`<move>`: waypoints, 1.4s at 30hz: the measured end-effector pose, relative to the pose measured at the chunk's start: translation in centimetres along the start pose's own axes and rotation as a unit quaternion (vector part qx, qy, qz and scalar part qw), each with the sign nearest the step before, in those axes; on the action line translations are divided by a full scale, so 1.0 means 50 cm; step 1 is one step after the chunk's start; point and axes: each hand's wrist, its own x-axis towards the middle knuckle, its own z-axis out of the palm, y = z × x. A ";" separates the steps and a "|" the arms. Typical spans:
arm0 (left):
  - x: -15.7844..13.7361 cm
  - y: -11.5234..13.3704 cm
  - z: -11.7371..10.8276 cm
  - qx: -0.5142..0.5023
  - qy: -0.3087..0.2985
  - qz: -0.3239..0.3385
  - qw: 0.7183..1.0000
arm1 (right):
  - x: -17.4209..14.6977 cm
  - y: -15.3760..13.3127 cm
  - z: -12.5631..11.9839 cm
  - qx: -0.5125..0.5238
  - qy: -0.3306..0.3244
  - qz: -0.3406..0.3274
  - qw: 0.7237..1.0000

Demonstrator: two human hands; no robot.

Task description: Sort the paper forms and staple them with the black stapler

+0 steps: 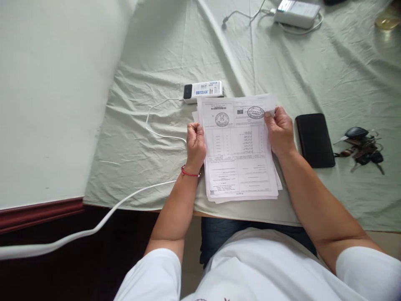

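A stack of printed paper sheets (238, 146) is held up between my two hands over the table. The top sheet appears upside down to me and carries two oval ink stamps and a ruled table. My left hand (196, 142) is closed at the left edge of the stack, its fingertips hidden in the curl; a red cord circles that wrist. On the other side, my right hand (280, 129) pinches the upper right edge, thumb on top. Lower sheets stick out slightly at the left and lower right.
A white power bank (203, 91) with a white cable lies just beyond the papers. Right of them are a black wallet or phone case (315, 140) and a bunch of keys (365, 148). A white device (297, 14) with cables sits at the back. A pale green cloth (163, 54) covers the table.
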 end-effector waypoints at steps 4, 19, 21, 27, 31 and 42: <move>-0.001 0.006 0.006 -0.053 -0.017 -0.020 0.998 | 0.001 -0.002 -0.001 0.004 0.012 0.000 1.000; -0.019 0.099 0.028 -0.183 -0.054 -0.123 0.974 | -0.004 -0.105 -0.017 0.090 -0.091 0.091 0.988; -0.026 0.127 0.032 -0.219 -0.052 -0.065 0.972 | -0.024 -0.129 -0.043 0.110 -0.169 0.145 0.969; -0.048 0.180 0.027 -0.178 -0.038 0.056 0.982 | -0.083 -0.177 -0.085 0.120 -0.240 0.206 0.941; -0.050 0.198 0.010 -0.129 -0.063 0.098 0.985 | -0.082 -0.234 -0.075 0.133 -0.177 0.114 0.968; -0.067 0.145 -0.050 -0.043 -0.119 0.118 0.985 | -0.051 -0.257 -0.098 -0.024 -0.277 -0.006 0.960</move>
